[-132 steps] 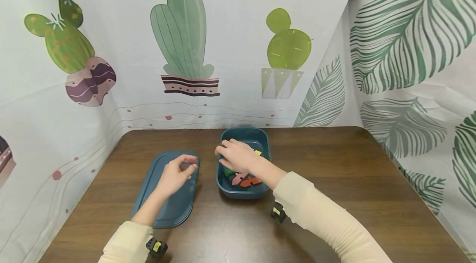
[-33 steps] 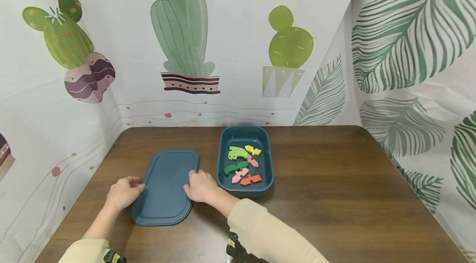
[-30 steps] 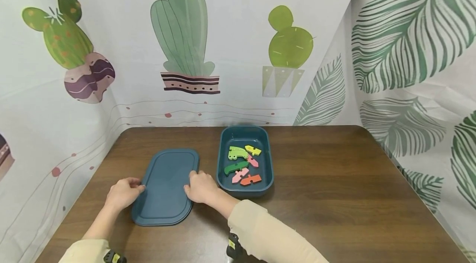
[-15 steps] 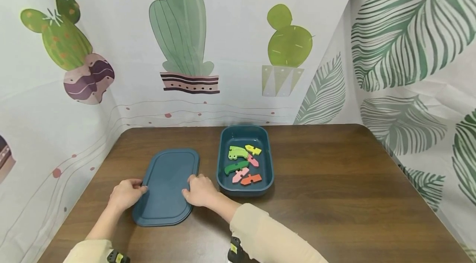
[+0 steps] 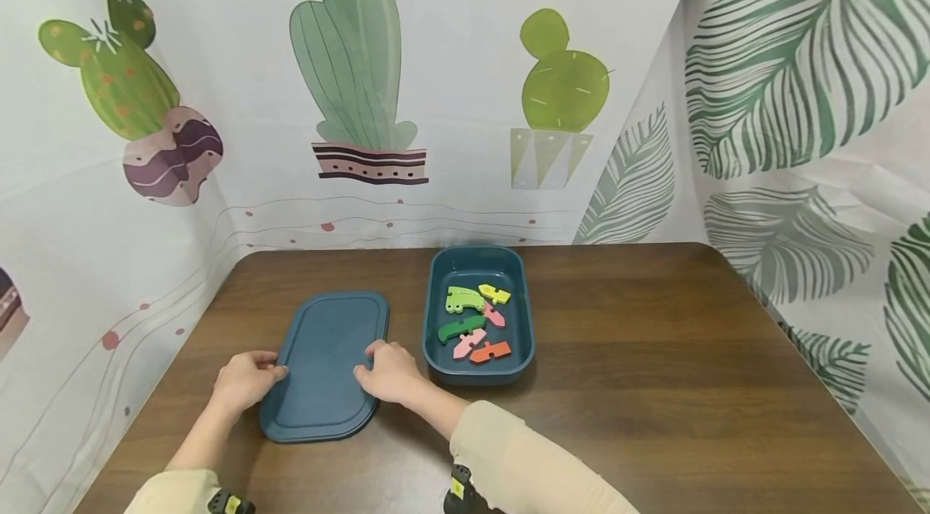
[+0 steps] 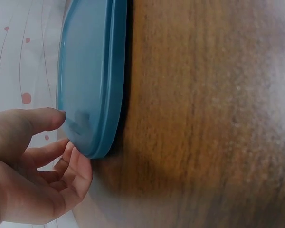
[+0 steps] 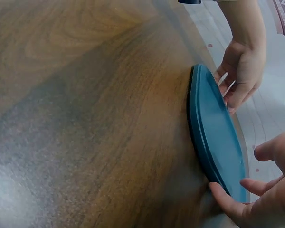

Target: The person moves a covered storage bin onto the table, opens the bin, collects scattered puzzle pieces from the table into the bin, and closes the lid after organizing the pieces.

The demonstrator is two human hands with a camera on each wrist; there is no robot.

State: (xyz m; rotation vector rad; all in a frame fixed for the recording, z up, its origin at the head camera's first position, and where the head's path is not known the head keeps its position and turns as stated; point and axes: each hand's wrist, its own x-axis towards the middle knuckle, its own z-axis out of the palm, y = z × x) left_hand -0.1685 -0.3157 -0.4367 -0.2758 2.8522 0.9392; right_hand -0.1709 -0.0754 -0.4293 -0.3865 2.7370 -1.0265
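A dark teal rounded rectangular lid lies on the left part of the table. At its left rim my left hand holds the edge, thumb at the top rim and fingers loosely curled alongside. My right hand holds the opposite rim between thumb and fingers; the right wrist view shows those fingers at the lid's edge. Just right of the lid stands a matching teal box. Inside lie several flat puzzle pieces, among them a light green one, a dark green one and an orange one.
A brown wooden table extends far to the right of the box. Behind and beside it hangs white cloth printed with cacti and leaves. Each forearm wears a small black wrist camera.
Earlier, my right hand was over the box and my left over the lid. Both then went to the lid's rims. In the last second, hands and lid have shifted only slightly.
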